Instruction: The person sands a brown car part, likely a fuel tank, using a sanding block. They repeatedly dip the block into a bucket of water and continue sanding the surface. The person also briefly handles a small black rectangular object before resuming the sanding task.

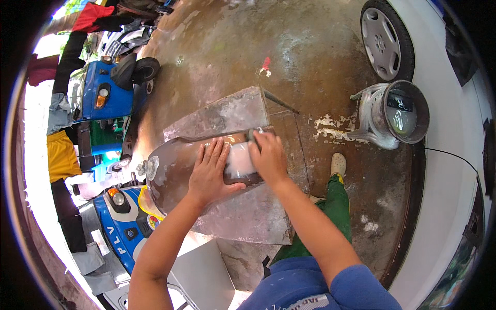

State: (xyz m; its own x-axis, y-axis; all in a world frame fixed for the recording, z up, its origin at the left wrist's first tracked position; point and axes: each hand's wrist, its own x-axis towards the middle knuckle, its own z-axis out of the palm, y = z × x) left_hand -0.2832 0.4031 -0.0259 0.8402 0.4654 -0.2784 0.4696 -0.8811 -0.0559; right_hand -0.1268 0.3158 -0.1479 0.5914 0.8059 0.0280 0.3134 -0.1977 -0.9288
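Note:
A wet, glossy brown body panel [178, 150], long and rounded at its left end, lies across a worn grey table. A pale pinkish-white patch [238, 159] shows on its surface, between my hands. My left hand [211, 173] rests flat on the panel with its fingers spread. At the panel's right end, my right hand [268, 155] is curled over a small dark grey pad [251, 135] pressed on the surface near the far edge. My fingers partly hide the pad, so its exact kind cannot be told. A clear, rounded fitting [150, 168] sits at the panel's left tip.
The table [243, 219] has bare, scuffed edges. At right, a round metal pot [429, 116] of cloudy liquid with a dark rectangular item stands on a whitish stool [368, 111], beside a white car [439, 206]. Blue vehicles [98, 93] and hanging clothes [63, 157] line the left.

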